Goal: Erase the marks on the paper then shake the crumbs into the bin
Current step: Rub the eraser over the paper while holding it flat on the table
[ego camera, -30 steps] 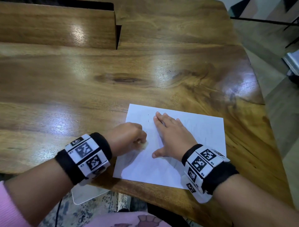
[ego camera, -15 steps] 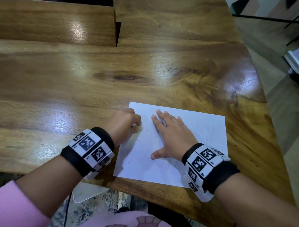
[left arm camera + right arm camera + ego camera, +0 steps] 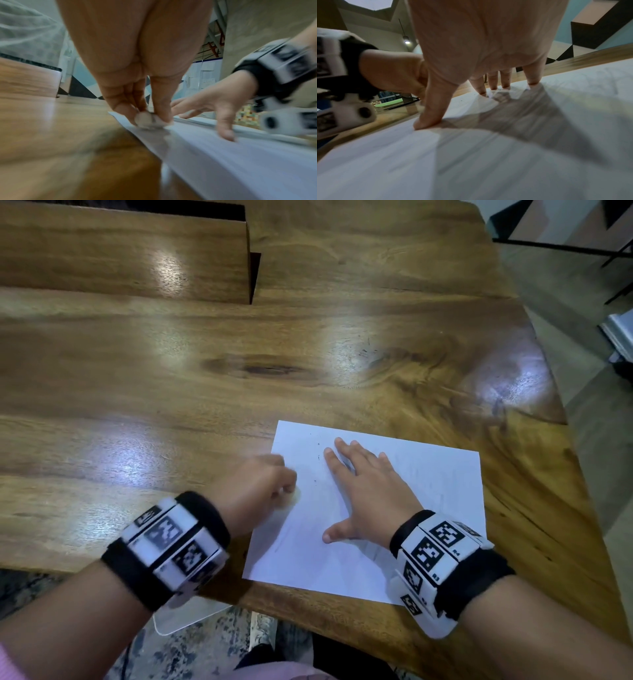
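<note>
A white sheet of paper [image 3: 411,508] lies near the front edge of the wooden table [image 3: 171,371], with faint pencil marks and a few dark crumbs [image 3: 318,456] on it. My left hand [image 3: 260,491] pinches a small whitish eraser [image 3: 147,120] and presses it on the paper's left part [image 3: 223,155]; the eraser [image 3: 294,497] shows blurred in the head view. My right hand [image 3: 363,491] lies flat on the sheet with fingers spread, its fingertips [image 3: 532,82] and thumb pressing the paper [image 3: 488,162] down.
A raised wooden block [image 3: 130,258] stands at the back left of the table. The table's right edge [image 3: 561,419] drops to the floor. A clear plastic piece [image 3: 185,619] shows below the front edge near my left wrist. No bin is in view.
My left hand rubbed the eraser away from me along the paper's left edge, then back toward me to mid-sheet. The right hand stayed flat on the paper.
</note>
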The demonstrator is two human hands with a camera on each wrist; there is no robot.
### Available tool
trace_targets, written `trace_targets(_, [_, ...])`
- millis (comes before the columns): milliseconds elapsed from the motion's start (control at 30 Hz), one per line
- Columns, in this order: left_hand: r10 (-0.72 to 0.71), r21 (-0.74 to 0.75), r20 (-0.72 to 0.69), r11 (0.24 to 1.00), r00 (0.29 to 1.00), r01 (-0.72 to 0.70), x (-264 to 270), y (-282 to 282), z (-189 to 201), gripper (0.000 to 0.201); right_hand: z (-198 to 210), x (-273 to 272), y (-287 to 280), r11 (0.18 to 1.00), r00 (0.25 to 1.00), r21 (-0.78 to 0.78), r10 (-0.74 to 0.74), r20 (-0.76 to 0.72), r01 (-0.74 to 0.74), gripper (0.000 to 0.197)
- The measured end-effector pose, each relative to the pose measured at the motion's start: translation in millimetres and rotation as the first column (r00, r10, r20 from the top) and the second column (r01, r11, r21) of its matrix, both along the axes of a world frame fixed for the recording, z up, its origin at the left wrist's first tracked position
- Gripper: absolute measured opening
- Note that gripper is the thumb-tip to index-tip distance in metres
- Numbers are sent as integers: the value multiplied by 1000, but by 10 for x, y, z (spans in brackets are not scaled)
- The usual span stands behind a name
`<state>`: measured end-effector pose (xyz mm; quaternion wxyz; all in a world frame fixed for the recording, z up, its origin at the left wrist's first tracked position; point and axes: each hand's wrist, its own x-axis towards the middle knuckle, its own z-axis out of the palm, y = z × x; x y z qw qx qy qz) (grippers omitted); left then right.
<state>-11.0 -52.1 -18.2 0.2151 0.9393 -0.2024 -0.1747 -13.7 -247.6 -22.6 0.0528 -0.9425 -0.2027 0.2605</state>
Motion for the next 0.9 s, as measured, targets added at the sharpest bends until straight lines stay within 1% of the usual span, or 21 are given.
trace_targets(100, [-115, 6, -117, 993, 986, 117, -213, 118, 25, 10, 1, 1, -3, 1000, 1000, -2, 0, 1, 0, 122])
trace_targets(133, [-119, 0, -111, 993, 987, 120, -203, 118, 24, 10, 4, 0, -2, 1000, 1000, -3, 3, 0, -3, 122])
trace_targets(200, [-56, -41, -30, 998, 998, 55, -82, 49, 21, 3, 6, 2, -2, 1000, 1000, 2, 2, -2, -2, 121])
trace_targets(267, [23, -43, 4, 999, 1000, -23, 38, -35, 7, 9, 12, 0, 1, 1000, 1000, 5, -2, -4, 2, 121])
trace_targets(300, [33, -37, 4, 999, 999, -32, 59, -53, -8, 9, 13, 0, 1, 1000, 1000, 4, -1, -2, 1, 121])
trace_targets(367, [-16, -23, 2, 1000, 1000, 16, -21, -8, -24, 6, 13, -3, 2, 1000, 1000, 2, 0, -1, 0, 121])
trace_targets(400, [-54, -25, -12, 998, 998, 54, -105, 46, -36, 9, 13, -5, 0, 1000, 1000, 2, 0, -1, 0, 121])
trace_targets(467, [-122, -24, -91, 992, 988, 120, -275, 149, -23, 16, 9, -1, -2, 1000, 1000, 4, -1, 0, 1, 121])
trace_targets(533, [-144, -15, -119, 990, 983, 143, -337, 200, -10, 17, 9, 1, -2, 1000, 1000, 6, 0, -2, 0, 121])
trace_targets(600, [-109, -31, -42, 994, 993, 108, -262, 165, -2, 13, 5, 3, -4, 1000, 1000, 6, 2, -1, -2, 121])
trace_targets(667, [-12, -54, 40, 998, 999, 14, -121, 80, -4, 4, 4, -2, -5, 1000, 1000, 9, -1, -1, 1, 121])
trace_targets(733, [71, -65, 62, 996, 996, -67, -19, 16, -2, 6, -1, -3, -9, 1000, 1000, 14, -4, 1, 4, 121])
trace_targets(767, [73, -58, 55, 996, 996, -70, -9, 11, -2, 5, 0, -3, -11, 1000, 1000, 13, -3, 1, 3, 121])
trace_targets(833, [-8, -34, 12, 999, 1000, 9, -88, 63, 11, 2, 0, -6, -10, 1000, 1000, 11, 0, -2, 0, 121])
trace_targets(900, [-112, -6, -107, 994, 988, 112, -197, 132, 38, 7, -1, -5, -9, 1000, 1000, 16, -5, -3, 5, 122])
